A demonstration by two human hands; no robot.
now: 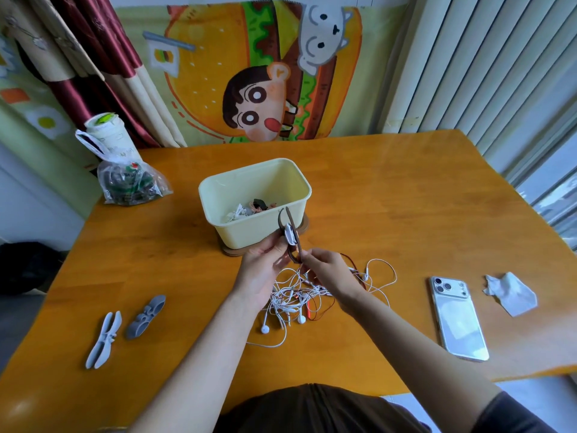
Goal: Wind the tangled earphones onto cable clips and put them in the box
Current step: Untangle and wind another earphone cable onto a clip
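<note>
Both hands are raised just above the middle of the wooden surface (pixel 406 198), in front of the box (pixel 237 189). The left hand (pixel 265 264) grips a brown cable clip (pixel 295 250) about its middle, with the fingers curled round it and the thumb against its side. A few turns of white cable (pixel 290 234) are already wound round the waist of the clip. The clip stands nearly upright, and its upper end overlaps the near rim of the box.

The right hand (pixel 329 271) meets the clip from the other side. Its thumb and forefinger are pressed together in a pinch at the clip's lower end, and the other fingers are folded under the palm.

Beneath the hands lies the tangled heap of earphones (pixel 293 303), mostly white leads with one reddish-brown lead among them. Loops spread toward the right, and two earbuds trail toward the near edge.

The cream box is open and stands on a round brown base (pixel 304 225). Some wound earphones (pixel 249 209) lie at its bottom.

Toward the near left corner lie two spare clips just beside each other, a pale clip (pixel 104 342) and a grey clip (pixel 146 317). Near the right edge lie a phone (pixel 457 320), back up, and a crumpled tissue (pixel 512 293). At the far left corner sits a plastic bag (pixel 131 184).
</note>
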